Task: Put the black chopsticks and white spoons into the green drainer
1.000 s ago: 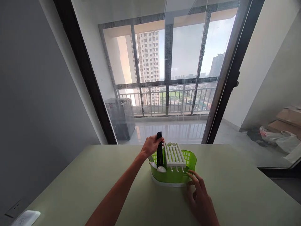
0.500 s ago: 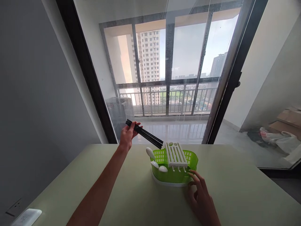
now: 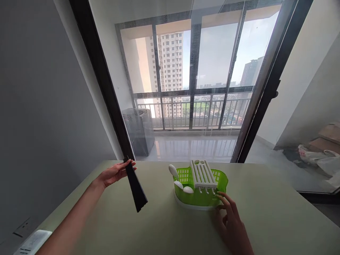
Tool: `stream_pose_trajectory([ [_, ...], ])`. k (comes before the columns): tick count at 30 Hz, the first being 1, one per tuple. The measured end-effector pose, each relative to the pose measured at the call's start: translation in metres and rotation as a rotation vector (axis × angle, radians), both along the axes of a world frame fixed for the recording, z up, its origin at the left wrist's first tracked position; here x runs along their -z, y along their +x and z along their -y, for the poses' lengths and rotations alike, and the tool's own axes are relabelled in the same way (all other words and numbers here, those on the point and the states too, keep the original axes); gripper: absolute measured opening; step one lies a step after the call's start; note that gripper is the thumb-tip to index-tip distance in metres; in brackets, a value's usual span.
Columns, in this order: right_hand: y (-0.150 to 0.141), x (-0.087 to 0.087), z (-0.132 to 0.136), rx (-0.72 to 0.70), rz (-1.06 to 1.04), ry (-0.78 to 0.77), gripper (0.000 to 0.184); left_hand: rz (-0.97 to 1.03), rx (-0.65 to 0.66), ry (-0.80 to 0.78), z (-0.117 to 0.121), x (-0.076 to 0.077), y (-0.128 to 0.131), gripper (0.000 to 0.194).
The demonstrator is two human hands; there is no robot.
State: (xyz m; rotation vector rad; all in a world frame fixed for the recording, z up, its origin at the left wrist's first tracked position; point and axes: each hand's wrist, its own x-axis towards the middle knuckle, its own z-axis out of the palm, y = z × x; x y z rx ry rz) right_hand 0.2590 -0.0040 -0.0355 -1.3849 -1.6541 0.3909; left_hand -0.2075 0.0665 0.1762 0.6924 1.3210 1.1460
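Observation:
A bundle of black chopsticks [image 3: 136, 189] slants down over the table from my left hand [image 3: 117, 173], whose fingers and thumb pinch it near its upper end. The lower ends fan out slightly, left of the basket. A green plastic utensil basket [image 3: 195, 198] with a white base stands on the table. Across its top lies a white slotted rack [image 3: 204, 173] with hooks at the front. Several white spoons [image 3: 174, 171] sit at the basket's left side. My right hand [image 3: 230, 216] has its fingers bent loosely and apart, fingertips touching the basket's front right side.
The pale green table [image 3: 159, 226] reaches a glass door with a dark frame [image 3: 106, 88]. A white object [image 3: 34, 242] lies at the near left corner. Past the glass stand a dark cabinet-like box [image 3: 140, 131] and, at right, bags and cardboard [image 3: 322, 152].
My left hand has moved left and down with the chopsticks, away from the basket. The bundle now points more steeply downward. My right hand stays at the basket.

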Motion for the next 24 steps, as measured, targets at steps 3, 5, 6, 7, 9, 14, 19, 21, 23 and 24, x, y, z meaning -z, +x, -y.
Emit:
stream_pose_trajectory([
  [3, 0.001, 0.003, -0.001, -0.003, -0.005, 0.029, 0.045, -0.214, 0.222, -0.148, 0.014, 0.015, -0.028, 0.043],
  [5, 0.001, 0.005, -0.001, 0.005, -0.003, 0.047, 0.045, -0.296, 0.32, -0.222, 0.021, 0.022, -0.042, 0.054],
  [6, 0.001, 0.005, -0.002, 0.012, 0.0, 0.048, 0.045, -0.323, 0.361, -0.255, 0.024, 0.025, -0.047, 0.056],
  [7, 0.0, 0.005, -0.001, 0.022, 0.0, 0.049, 0.044, -0.346, 0.394, -0.284, 0.027, 0.027, -0.051, 0.057],
  [9, -0.002, 0.003, -0.001, 0.039, -0.005, 0.058, 0.043, -0.398, 0.44, -0.338, 0.032, 0.031, -0.055, 0.058],
  [14, -0.005, -0.003, 0.001, 0.061, -0.021, 0.076, 0.041, -0.517, 0.431, -0.427, 0.04, 0.044, -0.061, 0.064],
  [19, -0.006, -0.006, 0.002, 0.052, -0.023, 0.055, 0.041, -0.719, 0.48, -0.459, 0.035, 0.056, -0.068, 0.066],
  [21, -0.005, -0.006, 0.003, 0.057, -0.016, 0.055, 0.041, -0.798, 0.479, -0.473, 0.031, 0.061, -0.07, 0.064],
  [23, -0.003, -0.008, 0.004, 0.05, 0.0, 0.048, 0.041, -0.841, 0.46, -0.478, 0.028, 0.067, -0.071, 0.06],
  [24, -0.002, -0.008, 0.004, 0.04, 0.008, 0.04, 0.042, -0.86, 0.452, -0.476, 0.027, 0.07, -0.072, 0.059],
])
